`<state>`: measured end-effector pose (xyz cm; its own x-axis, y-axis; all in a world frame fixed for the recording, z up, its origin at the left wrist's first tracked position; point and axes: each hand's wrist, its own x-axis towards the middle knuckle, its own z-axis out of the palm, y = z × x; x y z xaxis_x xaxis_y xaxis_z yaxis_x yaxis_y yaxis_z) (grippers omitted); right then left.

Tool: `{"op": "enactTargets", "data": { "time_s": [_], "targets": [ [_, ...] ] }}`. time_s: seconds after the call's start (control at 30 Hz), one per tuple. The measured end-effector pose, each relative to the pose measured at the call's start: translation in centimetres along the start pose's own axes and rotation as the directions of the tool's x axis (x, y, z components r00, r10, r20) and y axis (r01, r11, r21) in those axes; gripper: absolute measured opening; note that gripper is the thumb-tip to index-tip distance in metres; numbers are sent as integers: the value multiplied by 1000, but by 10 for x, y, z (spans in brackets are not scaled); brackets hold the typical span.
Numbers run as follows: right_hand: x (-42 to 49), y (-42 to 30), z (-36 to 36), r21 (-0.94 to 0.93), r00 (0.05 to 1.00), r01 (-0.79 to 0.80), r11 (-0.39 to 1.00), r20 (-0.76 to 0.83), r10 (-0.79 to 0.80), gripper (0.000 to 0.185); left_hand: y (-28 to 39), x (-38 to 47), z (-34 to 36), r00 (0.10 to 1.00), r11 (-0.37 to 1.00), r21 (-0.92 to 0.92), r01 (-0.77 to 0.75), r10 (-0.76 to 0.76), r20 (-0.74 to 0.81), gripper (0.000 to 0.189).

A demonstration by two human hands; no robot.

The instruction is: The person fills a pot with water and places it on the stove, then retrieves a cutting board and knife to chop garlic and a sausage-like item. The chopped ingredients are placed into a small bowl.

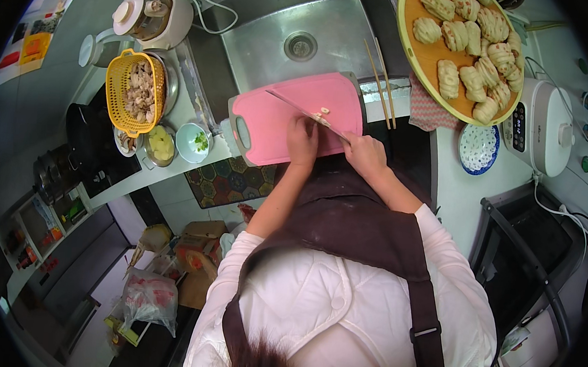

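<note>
A pink cutting board (300, 97) lies across the front of the steel sink. My right hand (365, 155) is closed around the handle of a kitchen knife (294, 106), its blade slanting up and left over the board. Beside the blade, my left hand (302, 142) rests on the board with fingers curled down; its fingertips are partly hidden, so whether it pinches anything is unclear. Small pale pieces of chopped food (324, 111), perhaps garlic, lie along the blade.
Left of the board stand a yellow basket of meat pieces (142, 91), a bowl of potato pieces (160, 146) and a bowl of chopped greens (201, 141). Chopsticks (382, 85) bridge the sink's right edge. A tray of twisted buns (410, 53), a patterned bowl (478, 149) and a white cooker (546, 129) are right.
</note>
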<state>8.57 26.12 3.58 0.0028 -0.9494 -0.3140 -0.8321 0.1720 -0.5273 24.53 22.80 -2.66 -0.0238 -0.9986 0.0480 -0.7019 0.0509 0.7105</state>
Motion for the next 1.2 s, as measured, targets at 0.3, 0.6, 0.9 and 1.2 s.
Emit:
{"op": "enactTargets", "data": {
  "time_s": [0.3,0.6,0.9,1.2],
  "targets": [
    [19,-1,15,-23,1000,-2,1000,21,2,18,-4,1,2,1000,1000,-17,-22,23,14,17],
    [3,-4,-4,58,1000,-10,998,3,10,15,3,-9,-24,1000,999,44,-15,14,14,24],
    [7,-9,10,-67,1000,29,997,10,-29,13,-9,-20,-31,987,1000,-16,5,-2,158,21],
    [15,-5,9,26,999,28,999,14,-29,17,-19,-12,-22,995,993,-80,89,-85,45,15]
  ]
}}
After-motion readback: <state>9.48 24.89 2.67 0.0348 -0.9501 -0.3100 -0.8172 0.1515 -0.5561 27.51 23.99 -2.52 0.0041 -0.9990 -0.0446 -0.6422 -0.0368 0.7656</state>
